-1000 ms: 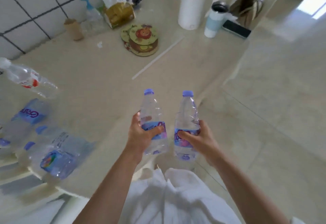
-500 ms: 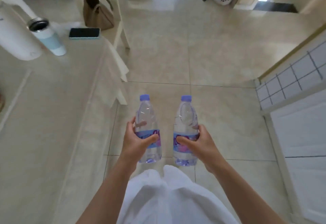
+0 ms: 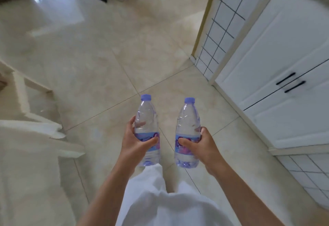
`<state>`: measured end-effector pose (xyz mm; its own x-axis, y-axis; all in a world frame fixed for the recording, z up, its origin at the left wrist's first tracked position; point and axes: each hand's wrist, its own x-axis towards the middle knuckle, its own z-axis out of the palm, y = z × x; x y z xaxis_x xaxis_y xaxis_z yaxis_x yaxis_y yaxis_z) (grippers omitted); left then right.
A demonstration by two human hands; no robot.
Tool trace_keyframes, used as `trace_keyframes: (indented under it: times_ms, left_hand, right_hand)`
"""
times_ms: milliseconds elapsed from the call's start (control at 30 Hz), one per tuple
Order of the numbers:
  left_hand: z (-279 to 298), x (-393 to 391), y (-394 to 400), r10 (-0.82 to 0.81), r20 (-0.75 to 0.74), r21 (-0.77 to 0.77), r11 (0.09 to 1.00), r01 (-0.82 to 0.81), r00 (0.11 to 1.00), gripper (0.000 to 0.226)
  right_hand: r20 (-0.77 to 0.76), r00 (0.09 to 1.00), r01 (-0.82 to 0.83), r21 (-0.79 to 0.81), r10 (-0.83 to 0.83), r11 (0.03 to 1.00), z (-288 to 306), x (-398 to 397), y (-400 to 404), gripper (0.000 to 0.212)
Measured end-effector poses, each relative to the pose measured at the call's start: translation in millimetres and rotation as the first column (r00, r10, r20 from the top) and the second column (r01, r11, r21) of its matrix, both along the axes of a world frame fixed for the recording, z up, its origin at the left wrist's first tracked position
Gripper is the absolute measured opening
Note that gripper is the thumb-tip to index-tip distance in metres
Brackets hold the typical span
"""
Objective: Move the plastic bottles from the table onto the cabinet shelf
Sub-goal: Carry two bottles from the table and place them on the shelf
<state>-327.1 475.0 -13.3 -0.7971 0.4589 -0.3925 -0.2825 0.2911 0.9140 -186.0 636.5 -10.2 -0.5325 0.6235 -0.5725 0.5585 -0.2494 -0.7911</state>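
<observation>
Two clear plastic bottles held upright, side by side and apart, above a beige tiled floor (image 3: 110, 61). Left bottle (image 3: 147, 118) gripped at its label by the left hand (image 3: 132, 143); right bottle (image 3: 187, 124) gripped likewise by the right hand (image 3: 204, 147). Lilac caps, blue-and-pink labels, ribbed bases. White cabinet (image 3: 277, 76), doors closed, to the right.
</observation>
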Motion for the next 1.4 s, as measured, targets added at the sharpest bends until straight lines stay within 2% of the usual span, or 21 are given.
trace_keyframes:
  times_ms: [100, 267, 500, 633, 833, 1100, 1267, 1400]
  left_hand:
    - [5, -34, 39, -0.142, -0.014, 0.001, 0.990, 0.142, 0.990, 0.085]
    - [11, -77, 106, -0.368, -0.017, 0.010, 0.930, 0.369, 0.930, 0.086]
    - [7, -88, 192, -0.580, -0.033, 0.039, 0.813, 0.581, 0.814, 0.086]
    - [0, -76, 244, -0.659, -0.065, 0.031, 0.749, 0.661, 0.750, 0.089]
    - [-7, -46, 331, -0.742, -0.117, -0.001, 0.664, 0.747, 0.660, 0.095]
    - [-3, 9, 445, -0.757, -0.196, -0.031, 0.640, 0.768, 0.623, 0.096]
    - [6, 38, 503, -0.762, -0.233, 0.000, 0.621, 0.784, 0.604, 0.098]
    - [10, 57, 558, -0.784, -0.257, 0.032, 0.577, 0.816, 0.565, 0.093]
  right_hand:
    - [0.020, 0.995, 0.101, 0.013, -0.101, 0.995, -2, -12, 21, 0.056]
    - [0.057, 0.950, 0.306, 0.031, -0.307, 0.952, 2, -28, 53, 0.056]
    - [0.058, 0.820, 0.566, 0.060, -0.569, 0.822, 9, -18, 92, 0.057]
    - [0.060, 0.744, 0.661, 0.075, -0.665, 0.747, 12, -2, 120, 0.057]
    - [0.048, 0.696, 0.710, 0.105, -0.716, 0.697, 13, 35, 179, 0.061]
    - [0.005, 0.637, 0.765, 0.123, -0.771, 0.633, 23, 91, 280, 0.060]
    - [-0.043, 0.603, 0.794, 0.127, -0.796, 0.595, 29, 113, 339, 0.062]
    - [-0.064, 0.581, 0.808, 0.165, -0.811, 0.566, 32, 126, 387, 0.054]
